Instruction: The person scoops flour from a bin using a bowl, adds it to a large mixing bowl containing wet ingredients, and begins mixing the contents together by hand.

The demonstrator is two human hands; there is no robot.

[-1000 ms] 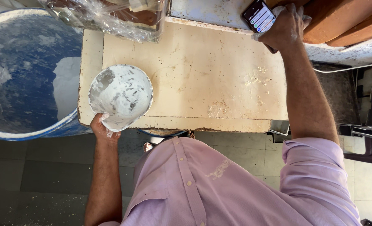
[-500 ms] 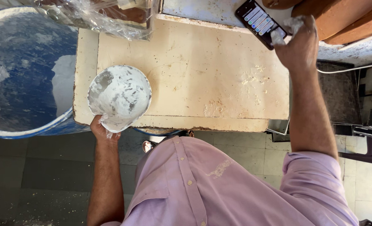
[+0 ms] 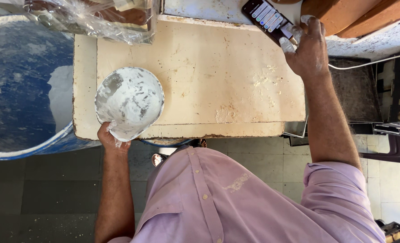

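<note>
Gripping one bowl [image 3: 128,102], left hand [image 3: 111,138]; right hand [image 3: 309,48] clasping one phone [image 3: 268,18].

A pale, stained table [image 3: 209,81] fills the middle of the head view. At its near left corner the left hand [image 3: 111,137] grips the rim of a white, flour-smeared bowl [image 3: 128,102], which rests on the table top. At the far right corner the right hand [image 3: 309,50] touches a phone [image 3: 266,18] (its screen lit). Left of the table stands a large blue barrel [image 3: 20,85]; crumpled clear plastic wrap [image 3: 92,20] lies at the far left edge.
</note>
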